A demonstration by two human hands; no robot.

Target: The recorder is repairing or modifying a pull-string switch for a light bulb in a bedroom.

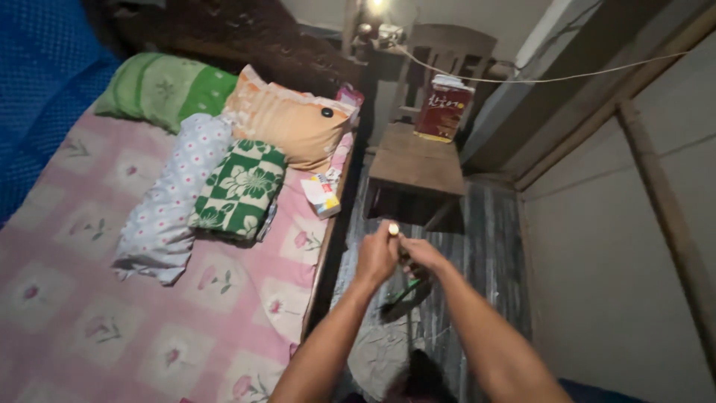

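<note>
Dim, narrow bedroom, with a striped grey floor (pixel 477 246) running between a bed and a pale wall. Both arms stretched forward over that strip of floor, hands meeting in the middle. Left hand (pixel 377 257) curled tight round the top of a slim pale-tipped stick (pixel 393 229), perhaps a broom handle, hard to tell in the poor light. Right hand (pixel 424 255) closed just beside it, seemingly on the same stick lower down, gripped two-handed for steadiness. Below the hands, a thin green shaft leading to a dark brush head (pixel 406 295) low near the floor. To the left, a pink floral bedsheet (pixel 89 313) bearing a stack of patterned pillows (pixel 239 149) pushed toward the headboard, a small colourful carton (pixel 322 194) at the mattress edge. Ahead, a low wooden table (pixel 418 160) carrying a red box (pixel 444 112)
</note>
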